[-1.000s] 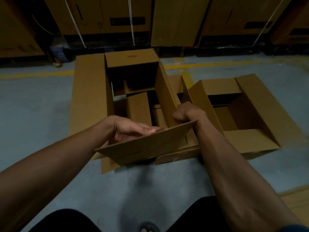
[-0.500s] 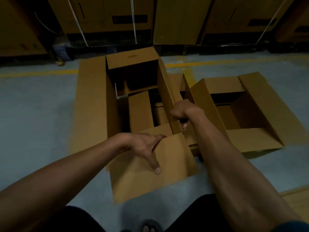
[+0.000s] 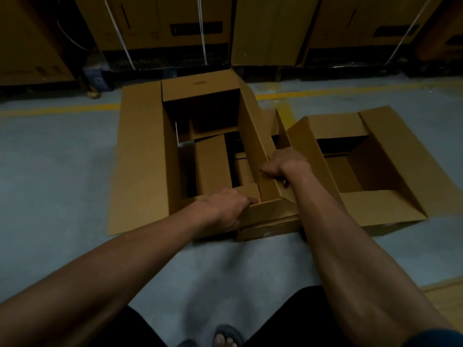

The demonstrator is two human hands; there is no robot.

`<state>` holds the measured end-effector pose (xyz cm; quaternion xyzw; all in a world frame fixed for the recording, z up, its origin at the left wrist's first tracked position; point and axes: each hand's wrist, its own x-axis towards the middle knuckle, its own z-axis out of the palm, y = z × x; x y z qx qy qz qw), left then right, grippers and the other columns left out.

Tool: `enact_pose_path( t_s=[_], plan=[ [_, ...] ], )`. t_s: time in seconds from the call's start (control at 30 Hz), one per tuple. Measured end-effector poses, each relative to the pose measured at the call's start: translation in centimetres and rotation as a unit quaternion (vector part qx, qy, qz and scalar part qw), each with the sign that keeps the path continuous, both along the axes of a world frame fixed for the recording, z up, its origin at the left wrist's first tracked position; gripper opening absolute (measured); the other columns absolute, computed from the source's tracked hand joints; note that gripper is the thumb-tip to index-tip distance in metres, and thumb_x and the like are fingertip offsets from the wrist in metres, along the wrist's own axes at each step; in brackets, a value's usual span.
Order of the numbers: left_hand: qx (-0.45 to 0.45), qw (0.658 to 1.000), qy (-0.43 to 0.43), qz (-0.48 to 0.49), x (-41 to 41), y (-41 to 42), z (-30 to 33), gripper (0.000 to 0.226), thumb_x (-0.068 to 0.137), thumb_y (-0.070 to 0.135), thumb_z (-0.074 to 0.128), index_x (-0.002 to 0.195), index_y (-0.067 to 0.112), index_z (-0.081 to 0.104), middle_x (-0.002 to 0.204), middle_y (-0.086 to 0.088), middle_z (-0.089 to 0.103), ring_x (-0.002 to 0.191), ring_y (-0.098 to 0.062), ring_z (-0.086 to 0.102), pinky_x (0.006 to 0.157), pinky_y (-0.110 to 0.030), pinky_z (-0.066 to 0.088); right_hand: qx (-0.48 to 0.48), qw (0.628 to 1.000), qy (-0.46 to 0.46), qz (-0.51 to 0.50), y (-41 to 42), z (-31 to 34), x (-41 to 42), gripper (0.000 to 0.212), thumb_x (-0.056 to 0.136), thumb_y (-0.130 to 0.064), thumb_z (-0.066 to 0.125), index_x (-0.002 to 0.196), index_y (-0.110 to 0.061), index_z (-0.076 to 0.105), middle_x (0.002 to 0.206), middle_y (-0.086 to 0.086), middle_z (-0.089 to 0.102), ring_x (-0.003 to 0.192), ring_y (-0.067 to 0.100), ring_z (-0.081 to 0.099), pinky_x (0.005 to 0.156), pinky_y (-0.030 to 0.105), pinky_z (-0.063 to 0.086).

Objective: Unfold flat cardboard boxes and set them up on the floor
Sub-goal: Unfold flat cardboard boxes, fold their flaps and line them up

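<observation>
An opened brown cardboard box (image 3: 140, 156) stands on the grey floor in front of me, its long left flap lying flat outward and its far flap upright. My left hand (image 3: 225, 209) grips the near edge of this box, fingers curled over the near flap. My right hand (image 3: 283, 166) grips the top edge of the box's right wall. Inside the box, bottom flaps lie loosely folded. A second opened box (image 3: 390, 156) stands on the floor just to the right, flaps spread.
Large strapped cartons (image 3: 160, 28) line the back wall. A yellow line (image 3: 60, 110) runs across the floor behind the boxes. My foot in a sandal (image 3: 226, 335) shows at the bottom. A wooden pallet corner (image 3: 448, 296) sits at the lower right.
The near flap went from raised, to pressed flat outward under my left hand, to folded against the box's near side. My left hand now curls over the near edge. My right hand stayed on the right wall.
</observation>
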<state>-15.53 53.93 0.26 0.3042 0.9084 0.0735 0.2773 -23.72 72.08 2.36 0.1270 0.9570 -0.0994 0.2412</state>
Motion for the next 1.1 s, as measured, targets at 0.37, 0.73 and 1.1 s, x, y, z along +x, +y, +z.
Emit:
enact_pose_path(
  t_s=[0.37, 0.73, 1.1],
  plan=[
    [-0.052, 0.977, 0.092, -0.187, 4.0, 0.2, 1.1, 0.051, 0.101, 0.024, 0.059, 0.148, 0.040, 0.048, 0.115, 0.001, 0.062, 0.107, -0.024, 0.060, 0.090, -0.041, 0.047, -0.007, 0.983, 0.175, -0.047, -0.2, -1.0, -1.4, 0.062, 0.094, -0.027, 0.073, 0.144, -0.007, 0.041, 0.137, 0.019, 0.055, 0.123, 0.037, 0.059, 0.089, 0.045, 0.053],
    [0.024, 0.971, -0.234, 0.038, -3.4, -0.1, 2.7, 0.077, 0.096, 0.081, 0.036, 0.153, 0.032, 0.052, 0.156, 0.004, 0.053, 0.138, -0.019, 0.053, 0.116, -0.042, 0.041, -0.038, 0.969, 0.219, -0.110, 0.9, -2.9, -1.2, 0.064, 0.095, -0.018, 0.069, 0.148, -0.008, 0.036, 0.131, 0.020, 0.054, 0.118, 0.039, 0.059, 0.089, 0.046, 0.054],
    [-0.074, 0.977, 0.079, 0.182, -23.5, -0.3, -3.0, 0.085, 0.102, 0.036, 0.058, 0.167, 0.011, 0.010, 0.174, -0.015, 0.015, 0.155, -0.038, 0.027, 0.124, -0.051, 0.032, -0.094, 0.959, 0.225, -0.141, 2.1, -3.9, -3.4, 0.060, 0.087, -0.016, 0.078, 0.127, -0.016, 0.033, 0.119, 0.015, 0.052, 0.106, 0.035, 0.058, 0.079, 0.045, 0.052]
  ],
)
